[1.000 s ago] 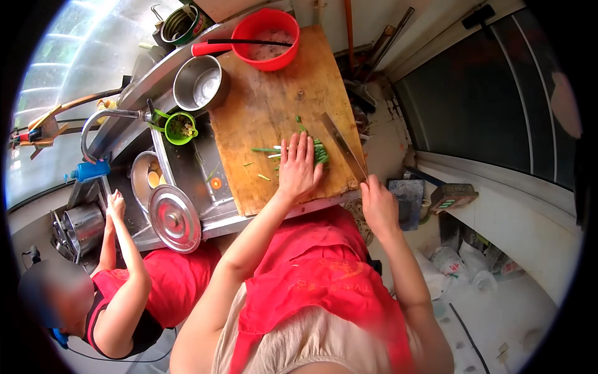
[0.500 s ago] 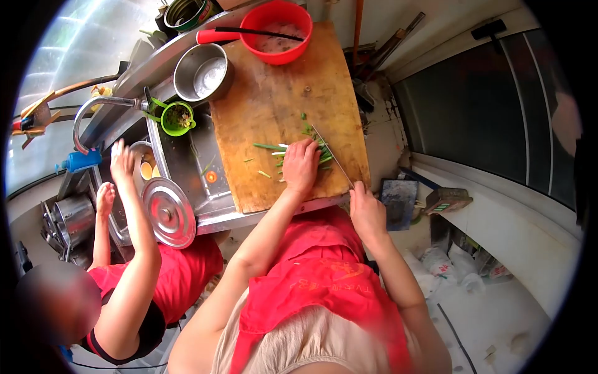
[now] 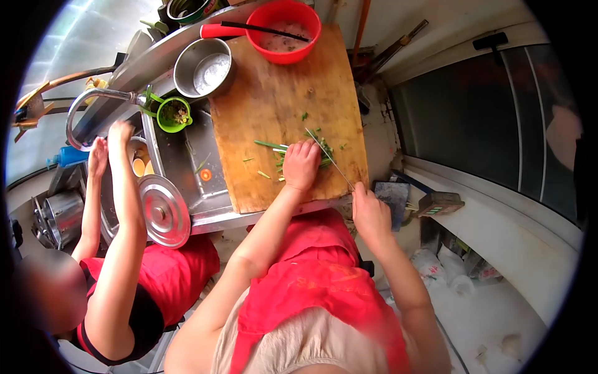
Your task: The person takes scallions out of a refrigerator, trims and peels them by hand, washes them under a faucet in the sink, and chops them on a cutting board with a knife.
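Note:
My left hand (image 3: 301, 165) is closed over a bunch of green onions (image 3: 270, 144), pressing them to the wooden cutting board (image 3: 274, 87). White and green stalk ends stick out to the left of its fingers. My right hand (image 3: 372, 215) grips a knife (image 3: 329, 154) at the board's near right edge; its handle is mostly hidden in the fist. The thin blade slants up and left, just right of my left fingertips, across the onions. Small cut green pieces (image 3: 304, 116) lie beyond and around the blade.
A red bowl (image 3: 283, 56) with a dark stick across it stands at the board's far end, beside a metal pot (image 3: 202, 67). Left are a sink (image 3: 198, 140), a green strainer (image 3: 174, 115) and a metal lid (image 3: 163, 212). A co-worker's hands (image 3: 112, 143) are near the faucet (image 3: 93, 93).
More cut green pieces show to the right of the blade. My right hand and the knife have shifted slightly. The co-worker's hands have come closer together near the faucet.

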`<state>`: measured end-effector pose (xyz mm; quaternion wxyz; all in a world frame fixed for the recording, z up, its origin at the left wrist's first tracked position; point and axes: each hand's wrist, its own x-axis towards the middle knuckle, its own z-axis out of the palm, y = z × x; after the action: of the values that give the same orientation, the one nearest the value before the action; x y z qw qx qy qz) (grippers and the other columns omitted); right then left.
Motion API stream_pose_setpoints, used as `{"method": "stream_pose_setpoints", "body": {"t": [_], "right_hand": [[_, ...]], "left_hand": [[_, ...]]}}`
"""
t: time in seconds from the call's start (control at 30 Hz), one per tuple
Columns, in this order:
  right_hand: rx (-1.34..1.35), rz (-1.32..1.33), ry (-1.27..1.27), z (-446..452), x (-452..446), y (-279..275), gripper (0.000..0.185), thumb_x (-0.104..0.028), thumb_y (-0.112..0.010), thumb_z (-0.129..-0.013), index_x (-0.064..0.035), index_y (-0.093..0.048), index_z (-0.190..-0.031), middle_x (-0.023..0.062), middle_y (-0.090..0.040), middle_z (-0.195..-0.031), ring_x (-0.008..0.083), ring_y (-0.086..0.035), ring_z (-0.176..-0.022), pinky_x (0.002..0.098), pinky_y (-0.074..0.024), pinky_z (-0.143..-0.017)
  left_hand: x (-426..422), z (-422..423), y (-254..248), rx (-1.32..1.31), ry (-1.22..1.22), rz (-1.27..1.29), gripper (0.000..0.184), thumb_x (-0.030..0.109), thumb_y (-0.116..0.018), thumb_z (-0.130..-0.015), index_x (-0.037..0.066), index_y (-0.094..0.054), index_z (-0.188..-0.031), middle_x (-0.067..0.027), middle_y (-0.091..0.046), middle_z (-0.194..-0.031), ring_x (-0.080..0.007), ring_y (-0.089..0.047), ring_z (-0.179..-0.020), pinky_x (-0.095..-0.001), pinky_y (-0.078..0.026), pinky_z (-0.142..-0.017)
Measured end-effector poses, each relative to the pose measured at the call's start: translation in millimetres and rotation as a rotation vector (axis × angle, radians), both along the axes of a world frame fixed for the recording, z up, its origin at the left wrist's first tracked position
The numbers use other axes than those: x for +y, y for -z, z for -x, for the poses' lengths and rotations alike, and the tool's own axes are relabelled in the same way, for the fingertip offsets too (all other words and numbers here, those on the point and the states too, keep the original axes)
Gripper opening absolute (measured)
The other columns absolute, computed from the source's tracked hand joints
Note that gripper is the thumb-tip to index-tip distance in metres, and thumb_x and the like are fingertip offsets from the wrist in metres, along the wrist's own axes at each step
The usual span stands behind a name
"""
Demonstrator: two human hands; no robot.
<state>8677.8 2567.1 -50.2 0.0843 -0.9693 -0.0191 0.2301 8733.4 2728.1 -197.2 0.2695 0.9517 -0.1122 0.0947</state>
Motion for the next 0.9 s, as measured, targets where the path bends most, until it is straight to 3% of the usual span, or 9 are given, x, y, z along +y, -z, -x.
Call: {"method": "stream_pose_setpoints", "body": {"t": [0.07, 0.17, 0.37, 0.57, 0.7, 0.77, 0.9], "right_hand": [[0.021, 0.009, 0.042, 2.6, 3.2, 1.0, 0.014, -0.019, -0.048, -0.095, -0.0049, -0.046, -0.096, 0.0192, -0.062, -0.075, 0.0416, -0.062, -0.067, 0.0497, -0.0509, -0.057], [-0.069, -0.03, 0.008, -11.7, 3.9, 45.5, 0.015, -0.02, -0.048, -0.095, -0.0051, -0.046, -0.096, 0.02, -0.062, -0.075, 0.0413, -0.063, -0.068, 0.0503, -0.051, -0.058], [0.053, 0.011, 0.03, -7.6, 9.8, -8.0, 0.014, -0.019, -0.047, -0.095, -0.0049, -0.045, -0.097, 0.0212, -0.063, -0.077, 0.042, -0.063, -0.069, 0.0511, -0.0507, -0.059], [-0.086, -0.064, -0.035, -21.4, 10.2, 45.2, 0.017, -0.021, -0.049, -0.095, -0.0052, -0.045, -0.098, 0.0212, -0.063, -0.075, 0.0419, -0.063, -0.069, 0.051, -0.0506, -0.059], [0.05, -0.043, 0.038, -9.0, 8.8, -4.6, 0.015, -0.019, -0.048, -0.095, -0.0042, -0.045, -0.096, 0.0209, -0.063, -0.075, 0.0425, -0.062, -0.069, 0.0513, -0.0501, -0.06], [0.089, -0.053, 0.08, -4.7, 7.4, 1.8, 0.015, -0.019, -0.047, -0.095, -0.0039, -0.045, -0.096, 0.0206, -0.063, -0.075, 0.0429, -0.062, -0.069, 0.0516, -0.05, -0.06], [-0.077, -0.165, 0.034, -24.6, 15.9, 46.6, 0.015, -0.019, -0.047, -0.095, -0.0037, -0.045, -0.096, 0.0218, -0.062, -0.074, 0.0431, -0.062, -0.07, 0.0523, -0.0497, -0.061]], "left_hand": [[1.8, -3.7, -1.6, -0.015, 0.01, -0.001, 0.022, 0.015, -0.062, -0.077, 0.01, -0.059, -0.098, -0.0044, -0.062, -0.102, -0.0226, -0.058, -0.097, -0.0377, -0.045, -0.086], [0.3, -5.6, -1.4, -0.008, 0.02, 0.017, 0.023, 0.015, -0.062, -0.077, 0.01, -0.059, -0.099, -0.0048, -0.062, -0.102, -0.0228, -0.058, -0.098, -0.0377, -0.045, -0.087], [-2.3, 2.1, 8.8, 0.013, 0.015, 0.035, 0.022, 0.014, -0.061, -0.077, 0.009, -0.059, -0.099, -0.0057, -0.062, -0.101, -0.0236, -0.058, -0.098, -0.0379, -0.044, -0.088], [-1.3, -4.2, 0.2, 0.029, -0.029, 0.046, 0.021, 0.013, -0.061, -0.077, 0.008, -0.058, -0.097, -0.0067, -0.061, -0.101, -0.0247, -0.058, -0.098, -0.0383, -0.045, -0.088], [-4.1, 1.4, 4.3, 0.011, -0.034, 0.058, 0.021, 0.013, -0.061, -0.077, 0.008, -0.058, -0.097, -0.0078, -0.059, -0.103, -0.0263, -0.057, -0.098, -0.0389, -0.045, -0.088], [-1.9, -1.2, 4.3, 0.007, -0.034, 0.047, 0.021, 0.013, -0.061, -0.077, 0.008, -0.058, -0.097, -0.0082, -0.059, -0.103, -0.0269, -0.057, -0.097, -0.0391, -0.045, -0.087], [-0.5, -6.6, 1.0, 0.053, -0.025, 0.02, 0.021, 0.012, -0.061, -0.076, 0.008, -0.058, -0.097, -0.0083, -0.059, -0.101, -0.0275, -0.056, -0.095, -0.0392, -0.045, -0.086]]}}
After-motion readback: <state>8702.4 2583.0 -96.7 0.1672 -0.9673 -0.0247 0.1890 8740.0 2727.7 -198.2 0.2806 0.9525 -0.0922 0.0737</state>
